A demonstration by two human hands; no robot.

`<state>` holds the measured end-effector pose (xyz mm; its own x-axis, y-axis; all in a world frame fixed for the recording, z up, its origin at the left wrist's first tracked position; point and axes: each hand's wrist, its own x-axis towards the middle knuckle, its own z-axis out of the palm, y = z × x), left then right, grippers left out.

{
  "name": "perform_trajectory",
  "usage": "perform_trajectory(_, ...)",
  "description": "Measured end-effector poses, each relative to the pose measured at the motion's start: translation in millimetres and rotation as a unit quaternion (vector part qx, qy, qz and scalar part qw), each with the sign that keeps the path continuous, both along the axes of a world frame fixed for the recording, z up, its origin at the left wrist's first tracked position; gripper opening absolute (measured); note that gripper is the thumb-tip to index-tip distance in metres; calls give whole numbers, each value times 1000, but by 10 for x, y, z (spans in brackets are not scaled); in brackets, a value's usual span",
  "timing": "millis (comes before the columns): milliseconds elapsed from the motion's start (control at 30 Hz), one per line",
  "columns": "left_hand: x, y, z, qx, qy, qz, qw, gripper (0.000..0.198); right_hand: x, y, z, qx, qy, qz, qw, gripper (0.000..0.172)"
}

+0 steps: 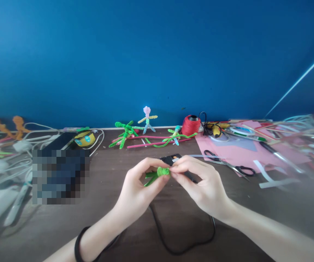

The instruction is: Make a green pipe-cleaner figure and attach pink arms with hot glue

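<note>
Left grip (pixel 137 189) pinches green coil (pixel 163 171)

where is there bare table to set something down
Bare table lies between the left hand and the blurred-out dark block, and also between the right forearm and the white strips. It's crowded left around the white cables, back by the green figure, and right around the scissors and pink paper.
</note>
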<state>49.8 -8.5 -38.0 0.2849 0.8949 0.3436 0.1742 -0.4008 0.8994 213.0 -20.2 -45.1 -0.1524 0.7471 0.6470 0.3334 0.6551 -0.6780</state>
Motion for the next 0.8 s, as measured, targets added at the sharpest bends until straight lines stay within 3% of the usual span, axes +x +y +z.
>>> perform_trajectory(800, 12, -31, 80, -31, 7, 18, 999, 8, -2, 6, 27, -101, 32, 19, 994, 7)
